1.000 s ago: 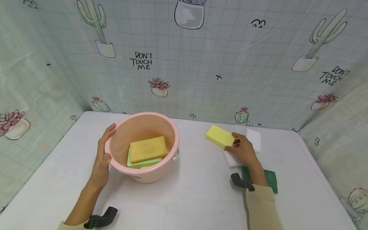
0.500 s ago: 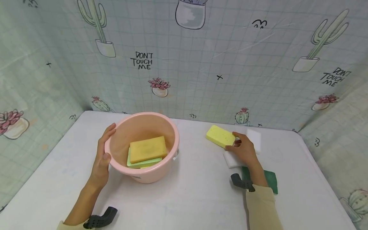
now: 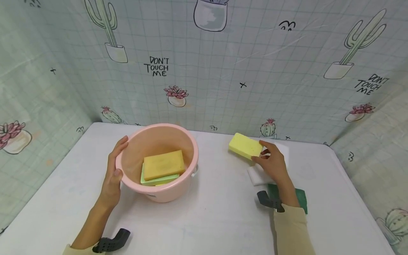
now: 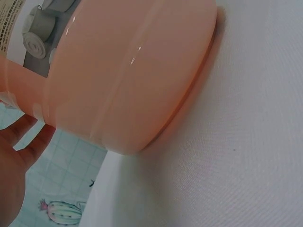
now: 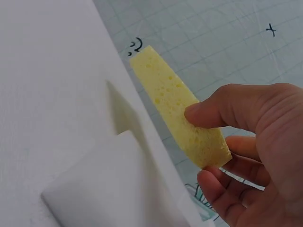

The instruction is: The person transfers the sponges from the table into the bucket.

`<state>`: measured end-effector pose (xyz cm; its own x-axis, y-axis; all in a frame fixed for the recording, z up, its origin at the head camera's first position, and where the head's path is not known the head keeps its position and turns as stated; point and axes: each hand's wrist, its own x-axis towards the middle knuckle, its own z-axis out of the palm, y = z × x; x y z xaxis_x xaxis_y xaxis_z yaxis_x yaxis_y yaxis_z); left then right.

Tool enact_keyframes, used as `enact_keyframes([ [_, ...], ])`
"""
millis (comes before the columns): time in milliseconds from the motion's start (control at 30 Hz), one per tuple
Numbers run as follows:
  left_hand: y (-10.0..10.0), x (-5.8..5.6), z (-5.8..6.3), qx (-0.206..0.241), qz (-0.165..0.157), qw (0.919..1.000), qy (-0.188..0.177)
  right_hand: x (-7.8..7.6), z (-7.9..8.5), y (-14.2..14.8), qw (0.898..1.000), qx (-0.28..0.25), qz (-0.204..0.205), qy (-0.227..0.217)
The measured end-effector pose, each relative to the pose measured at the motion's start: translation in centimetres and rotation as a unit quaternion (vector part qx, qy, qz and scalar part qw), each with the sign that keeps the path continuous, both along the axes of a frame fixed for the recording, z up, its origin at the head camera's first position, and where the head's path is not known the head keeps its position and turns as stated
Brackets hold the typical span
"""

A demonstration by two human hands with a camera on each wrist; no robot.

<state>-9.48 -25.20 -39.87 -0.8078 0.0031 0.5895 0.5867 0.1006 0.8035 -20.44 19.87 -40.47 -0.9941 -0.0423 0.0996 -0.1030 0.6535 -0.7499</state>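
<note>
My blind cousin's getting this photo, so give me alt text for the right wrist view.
A person's right hand pinches a pale yellow sponge, held above a white table. A white block lies on the table, with a grid-patterned backdrop behind.

The cloth (image 3: 204, 53) shows "DON'T TOUCH ME" two times, and also small x signs (image 3: 243, 85). The bucket (image 4: 128, 80) carries a label (image 4: 35, 35), whose print is too small for reading.

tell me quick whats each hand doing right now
Left hand: open, touching the side of the bucket.
Right hand: closed, holding a yellow sponge by one end.
</note>
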Motion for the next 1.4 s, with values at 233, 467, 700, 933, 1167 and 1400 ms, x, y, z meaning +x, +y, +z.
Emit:
enact_keyframes([
  [233, 0.0, -0.1, 0.0, 0.002, -0.003, 1.0000, 0.001, 0.5, 1.2, 0.0, 1.000, -0.019, 0.006, 0.013],
  [467, 0.0, 0.0, 0.0, 0.006, -0.004, 1.0000, 0.000, 1.5, 3.1, -0.3, 0.999, -0.045, 0.020, 0.007],
  [700, 0.1, 0.1, 0.2, 0.000, -0.001, 1.0000, -0.006, 2.3, 4.7, -0.9, 0.998, -0.041, 0.039, 0.024],
  [933, 0.1, 0.1, 0.1, -0.001, 0.005, 1.0000, -0.005, 3.0, 6.0, -1.3, 0.995, -0.034, 0.048, 0.076],
  [1167, 0.0, 0.1, 0.0, -0.006, 0.011, 0.9999, -0.011, 3.7, 6.9, -1.8, 0.990, -0.032, 0.062, 0.119],
  [1400, 0.1, 0.1, 0.1, -0.001, 0.008, 0.9999, -0.013, 4.2, 7.4, -2.3, 0.986, -0.027, 0.071, 0.146],
])
